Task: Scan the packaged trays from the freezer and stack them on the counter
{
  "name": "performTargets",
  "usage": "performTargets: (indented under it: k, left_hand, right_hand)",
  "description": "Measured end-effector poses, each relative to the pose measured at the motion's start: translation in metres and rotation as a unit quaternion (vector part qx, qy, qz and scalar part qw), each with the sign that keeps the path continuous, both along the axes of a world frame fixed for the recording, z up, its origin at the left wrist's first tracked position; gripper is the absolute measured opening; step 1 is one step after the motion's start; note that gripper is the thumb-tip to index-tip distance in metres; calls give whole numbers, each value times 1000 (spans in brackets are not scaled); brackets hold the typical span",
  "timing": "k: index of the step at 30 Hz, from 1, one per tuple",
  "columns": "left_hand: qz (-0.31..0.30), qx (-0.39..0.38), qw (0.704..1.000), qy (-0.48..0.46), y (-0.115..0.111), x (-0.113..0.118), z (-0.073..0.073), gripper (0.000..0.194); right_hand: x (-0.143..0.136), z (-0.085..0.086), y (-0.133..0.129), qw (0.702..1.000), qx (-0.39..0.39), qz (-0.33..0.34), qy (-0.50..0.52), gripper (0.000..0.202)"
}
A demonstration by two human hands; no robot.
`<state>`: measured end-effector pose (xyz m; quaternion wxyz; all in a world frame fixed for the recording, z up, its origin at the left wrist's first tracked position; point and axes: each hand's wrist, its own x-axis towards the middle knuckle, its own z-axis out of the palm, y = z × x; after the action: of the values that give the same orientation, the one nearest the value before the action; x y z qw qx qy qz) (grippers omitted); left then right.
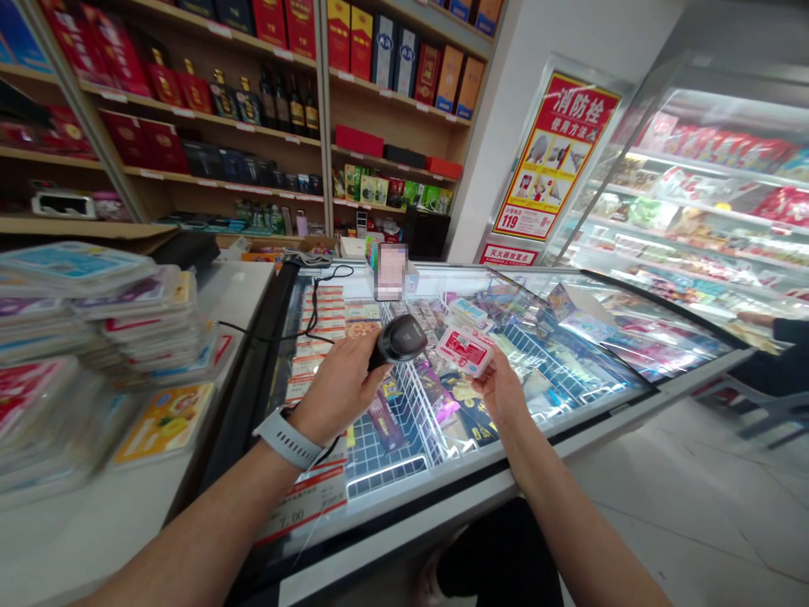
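My left hand (334, 379), with a grey watch band on its wrist, is closed around a black barcode scanner (404, 337). The scanner's head points to the right, over the glass top of a chest freezer (388, 480). Between the thumb and fingers of my right hand (504, 389) is a flat red-and-white plastic pack (464, 351), its printed face tilted up. Scanner and pack are a short gap apart. Just behind the held pack lies a similar pale pack (468, 314) with blue and yellow print. A black cable (313, 308) runs over the freezer's left side.
Stacks of flat packs (152, 316), partly blurred, stand on a white counter (237, 295) at left, beside a yellow-orange pack (165, 421). A carton (575, 308) sits on the freezer's far right part. At the right edge another person's dark sleeve (790, 333) shows near a chair.
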<state>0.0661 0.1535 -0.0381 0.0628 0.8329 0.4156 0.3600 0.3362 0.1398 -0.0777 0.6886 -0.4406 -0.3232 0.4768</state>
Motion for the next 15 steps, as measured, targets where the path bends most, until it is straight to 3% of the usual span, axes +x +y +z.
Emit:
performTargets:
  k: [3, 5, 15]
  left_hand:
    - [1, 1, 1000, 2, 0, 0, -1, 45]
    - [3, 2, 1000, 4, 0, 0, -2, 46]
    - [-3, -10, 1000, 3, -1, 1, 2, 44]
  right_hand:
    - [3, -2, -4, 987, 11, -79, -139, 39]
    - [5, 0, -5, 974, 20, -85, -207, 34]
    - [14, 27, 11, 954, 59, -59, -287, 35]
